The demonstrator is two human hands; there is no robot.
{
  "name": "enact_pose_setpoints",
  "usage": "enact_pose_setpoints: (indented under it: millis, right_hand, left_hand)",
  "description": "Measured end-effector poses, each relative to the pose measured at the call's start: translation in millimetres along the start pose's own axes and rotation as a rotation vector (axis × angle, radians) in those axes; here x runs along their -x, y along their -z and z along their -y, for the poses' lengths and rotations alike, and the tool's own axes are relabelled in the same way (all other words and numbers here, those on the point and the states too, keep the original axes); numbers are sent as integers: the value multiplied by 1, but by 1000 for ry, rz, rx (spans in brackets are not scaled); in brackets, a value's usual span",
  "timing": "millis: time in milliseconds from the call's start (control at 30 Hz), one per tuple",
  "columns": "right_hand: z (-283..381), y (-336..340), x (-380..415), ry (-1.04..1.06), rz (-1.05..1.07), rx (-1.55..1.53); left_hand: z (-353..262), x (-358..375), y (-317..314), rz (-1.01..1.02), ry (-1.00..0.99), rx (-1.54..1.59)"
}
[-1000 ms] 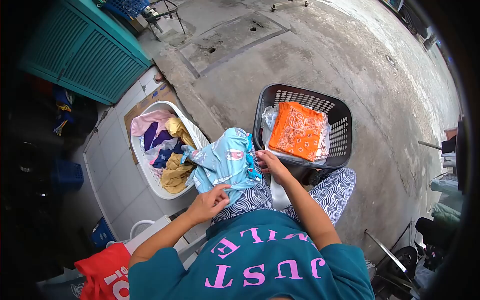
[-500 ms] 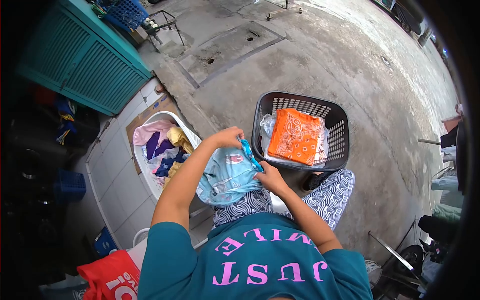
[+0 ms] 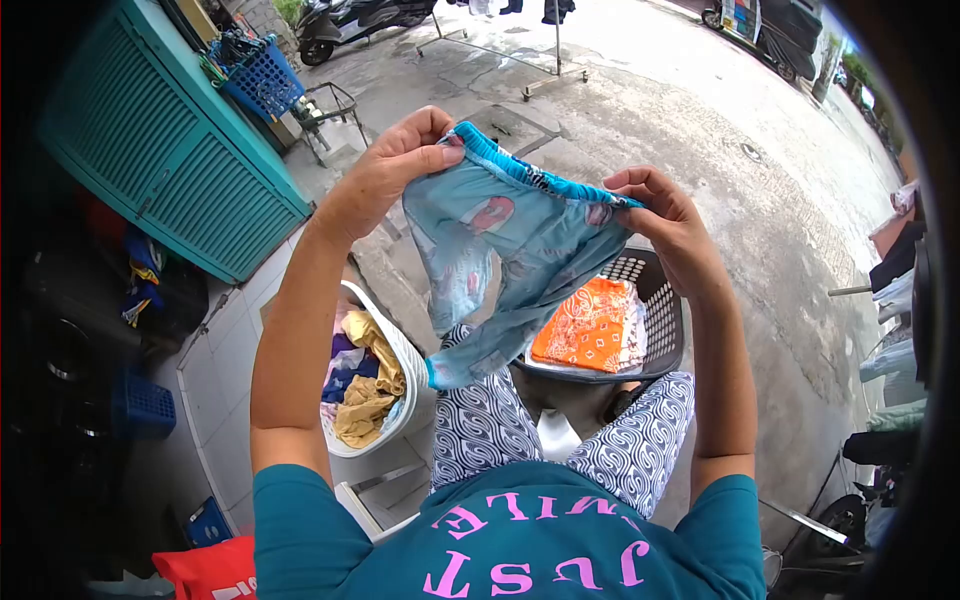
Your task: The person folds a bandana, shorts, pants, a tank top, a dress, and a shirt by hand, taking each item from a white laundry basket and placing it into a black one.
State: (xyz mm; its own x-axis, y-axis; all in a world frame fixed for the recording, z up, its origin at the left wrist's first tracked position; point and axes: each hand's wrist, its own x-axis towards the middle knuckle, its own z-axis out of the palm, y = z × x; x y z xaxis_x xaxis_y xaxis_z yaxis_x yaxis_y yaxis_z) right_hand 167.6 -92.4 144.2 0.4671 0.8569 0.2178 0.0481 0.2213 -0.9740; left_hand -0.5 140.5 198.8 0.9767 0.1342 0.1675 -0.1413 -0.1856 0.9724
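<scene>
Light-blue trousers point(image 3: 545, 238), aloft over the lap point(image 3: 483, 430)

Left hand point(image 3: 397, 172) and right hand point(image 3: 668, 225) each pinch one end of the waistband point(image 3: 545, 181), seemingly so the legs hang free. Left: white basket point(image 3: 411, 388), loose clothes point(image 3: 362, 408). Right: black basket point(image 3: 663, 302), folded orange cloth point(image 3: 585, 330)

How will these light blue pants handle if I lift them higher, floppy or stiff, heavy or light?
Likely floppy: the light blue pants droop in loose folds below the waistband. Probably light, since the left hand and right hand merely pinch the top edge. The waistband may stretch, as it looks gathered.
</scene>
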Motion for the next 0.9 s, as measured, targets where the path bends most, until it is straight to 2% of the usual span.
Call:
enact_pose_setpoints:
  millis: [33, 100, 167, 267, 300, 333, 367, 433, 467, 567, 633, 700, 767, 833, 900]
  right_hand:
    - [15, 7, -6, 60, -18, 62]
    - [46, 7, -5, 164, -59, -26]
    - [76, 4, 4, 226, 6, -163]
    - [92, 8, 3, 337, 158, -217]
    - [92, 13, -4, 352, 151, -209]
    - [92, 20, -15, 237, 112, -209]
    - [90, 26, -26, 116, 74, -212]
    - [82, 36, -47, 29, -114, -202]
    - [77, 40, -55, 24, -121, -203]
    - [69, 42, -64, 82, -187, -213]
    - [71, 35, -65, 117, -290, -42]
    - [80, 13, -55, 113, -302, 7]
    - [88, -6, -44, 175, -84, -91]
    - [87, -9, -38, 233, -84, -71]
    - [86, -4, -38, 681, -183, 608]
  left_hand:
    - [-15, -4, 2, -39, -50, 34]
    - [-38, -5, 6, -26, -163, 80]
    - [-50, -1, 6, -9, -253, 138]
    - [-56, -7, 5, 19, -304, 216]
    - [-53, -13, 5, 6, -226, 300]
    - [-48, -19, 4, -9, -143, 385]
    - [-39, -31, 6, -3, -146, 385]
    - [-21, -63, 12, -215, 54, 416]
    - [-15, -74, 11, -210, 60, 419]
    - [-3, -93, -11, -265, 43, 471]
    - [-14, -93, -42, -351, -75, 362]
    - [-28, -87, -71, -369, -70, 294]
    - [-33, -83, -85, -315, -184, 99]
    - [-38, -78, -91, -363, -206, 131]
    - [-45, -70, -92, -280, -291, 210]
